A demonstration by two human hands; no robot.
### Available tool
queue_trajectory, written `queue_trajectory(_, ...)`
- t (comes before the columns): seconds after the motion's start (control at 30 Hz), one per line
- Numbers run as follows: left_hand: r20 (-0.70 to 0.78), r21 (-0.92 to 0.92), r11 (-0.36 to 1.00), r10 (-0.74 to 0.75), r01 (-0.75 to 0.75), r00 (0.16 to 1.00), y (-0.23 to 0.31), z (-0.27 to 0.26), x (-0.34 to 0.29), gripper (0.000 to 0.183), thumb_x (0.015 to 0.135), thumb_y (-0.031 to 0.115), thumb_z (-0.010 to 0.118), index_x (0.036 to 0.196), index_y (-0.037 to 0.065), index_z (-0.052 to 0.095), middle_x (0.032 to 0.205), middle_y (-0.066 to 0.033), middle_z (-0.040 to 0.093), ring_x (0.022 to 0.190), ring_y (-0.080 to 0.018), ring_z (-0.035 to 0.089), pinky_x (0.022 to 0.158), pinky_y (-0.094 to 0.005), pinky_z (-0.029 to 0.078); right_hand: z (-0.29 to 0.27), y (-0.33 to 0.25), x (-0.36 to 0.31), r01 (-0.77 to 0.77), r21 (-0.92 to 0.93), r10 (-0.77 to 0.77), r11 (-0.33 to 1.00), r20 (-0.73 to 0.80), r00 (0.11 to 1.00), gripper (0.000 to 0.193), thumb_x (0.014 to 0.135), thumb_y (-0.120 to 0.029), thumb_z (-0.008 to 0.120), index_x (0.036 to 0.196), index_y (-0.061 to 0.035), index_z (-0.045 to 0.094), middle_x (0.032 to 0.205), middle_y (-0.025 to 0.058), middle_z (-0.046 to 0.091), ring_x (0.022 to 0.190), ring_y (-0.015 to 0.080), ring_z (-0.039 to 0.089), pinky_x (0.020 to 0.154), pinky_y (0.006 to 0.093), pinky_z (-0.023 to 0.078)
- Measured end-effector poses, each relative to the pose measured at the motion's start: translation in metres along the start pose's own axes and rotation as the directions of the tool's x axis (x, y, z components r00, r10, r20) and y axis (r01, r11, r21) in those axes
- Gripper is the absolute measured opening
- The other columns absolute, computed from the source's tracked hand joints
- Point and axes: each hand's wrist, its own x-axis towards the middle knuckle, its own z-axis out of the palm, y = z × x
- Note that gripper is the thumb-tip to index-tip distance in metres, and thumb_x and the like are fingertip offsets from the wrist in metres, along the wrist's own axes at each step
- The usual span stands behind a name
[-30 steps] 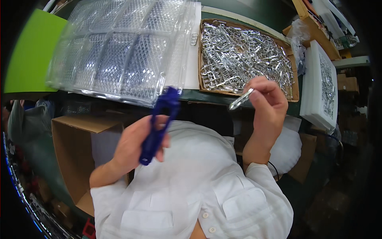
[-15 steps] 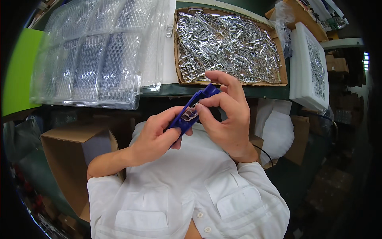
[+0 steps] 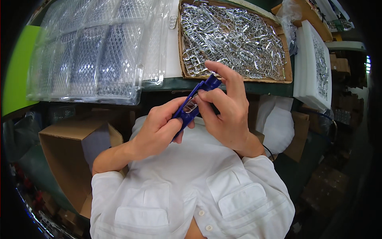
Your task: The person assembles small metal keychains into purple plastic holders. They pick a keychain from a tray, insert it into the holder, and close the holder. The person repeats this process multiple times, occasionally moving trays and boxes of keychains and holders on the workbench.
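My left hand [image 3: 159, 126] is wrapped round the lower part of a dark blue plastic holder [image 3: 213, 82], which is long, narrow and tilted up to the right. A small silver wire buckle [image 3: 191, 106] sits in the holder's open middle. At the buckle's upper end, the thumb and forefinger of my right hand [image 3: 227, 115] are pinched together, while its other fingers stay raised. These fingertips hide part of the buckle. Beyond my hands stands a shallow cardboard box [image 3: 289, 77] heaped with similar shiny metal pieces [image 3: 234, 42].
Clear plastic trays with a diamond pattern [image 3: 85, 51] lie at the far left, beside a bright green panel [image 3: 18, 67]. One loose buckle [image 3: 172, 22] rests between trays and box. White foam sheets [image 3: 304, 63] stand at right. An open cardboard carton [image 3: 59, 159] is at lower left.
Both hands and the blue holder have shifted slightly upward. My right thumb and forefinger remain pinched at the buckle. The view has shifted a little, so the box and trays appear higher.
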Motion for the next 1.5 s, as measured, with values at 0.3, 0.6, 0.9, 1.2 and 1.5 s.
queue_trajectory(0.3, 0.034, 0.249, 0.943, 0.218, -0.220, 0.975, 0.000, 0.003, -0.001, 0.039, 0.101, 0.003, 0.048, 0.138, -0.007, 0.055, 0.090, -0.0070, 0.069, 0.066, -0.0086, 0.064, 0.059, -0.0244, 0.053, -0.005, -0.015, -0.001, -0.421, 0.295, 0.441, 0.857, 0.001, 0.898, 0.040, 0.079, -0.002, 0.081, 0.115, -0.0026, 0.063, 0.128, 0.0171, 0.065, 0.109, 0.0283, 0.070, 0.089, 0.0372, 0.058)
queue_trajectory(0.6, -0.112, 0.197, 0.980, 0.056, -0.033, 0.992, 0.002, 0.015, 0.018, 0.025, 0.108, 0.019, 0.058, 0.104, -0.003, 0.070, 0.073, -0.0023, 0.065, 0.065, -0.0081, 0.064, 0.059, -0.0251, 0.053, 0.002, 0.000, -0.019, -0.540, 0.451, 0.508, 0.710, 0.203, 0.837, 0.027, 0.087, 0.003, 0.073, 0.112, -0.0008, 0.062, 0.111, 0.0074, 0.069, 0.098, 0.0126, 0.067, 0.089, 0.0287, 0.054)
queue_trajectory(0.9, -0.144, 0.244, 0.969, -0.013, 0.048, 0.990, -0.006, 0.008, 0.027, 0.024, 0.106, 0.022, 0.063, 0.104, -0.001, 0.069, 0.073, -0.0004, 0.064, 0.063, -0.0062, 0.060, 0.058, -0.0246, 0.050, 0.018, 0.010, -0.024, -0.547, 0.477, 0.531, 0.688, 0.183, 0.828, 0.026, 0.088, 0.003, 0.073, 0.111, -0.0010, 0.063, 0.108, 0.0080, 0.070, 0.094, 0.0159, 0.068, 0.084, 0.0308, 0.055)
queue_trajectory(1.2, 0.196, 0.497, 0.813, 0.236, -0.304, 0.952, 0.036, -0.013, -0.010, 0.048, 0.097, 0.008, 0.064, 0.143, -0.006, 0.056, 0.114, -0.0141, 0.067, 0.090, -0.0165, 0.062, 0.083, -0.0292, 0.051, -0.014, 0.027, -0.035, -0.333, 0.873, 0.341, 0.357, 0.210, 0.916, 0.033, 0.083, 0.013, 0.074, 0.113, 0.0002, 0.065, 0.115, 0.0162, 0.067, 0.112, 0.0225, 0.066, 0.096, 0.0337, 0.052)
queue_trajectory(1.5, 0.173, 0.651, 0.588, 0.501, -0.480, 0.848, 0.034, 0.006, -0.011, 0.067, 0.075, -0.006, 0.083, 0.137, -0.004, 0.059, 0.119, -0.0198, 0.071, 0.107, -0.0297, 0.072, 0.089, -0.0367, 0.059, -0.012, 0.027, -0.037, -0.095, 0.709, 0.194, 0.698, -0.060, 0.979, 0.036, 0.076, 0.012, 0.082, 0.106, -0.0013, 0.068, 0.106, 0.0169, 0.072, 0.095, 0.0229, 0.072, 0.080, 0.0315, 0.057)
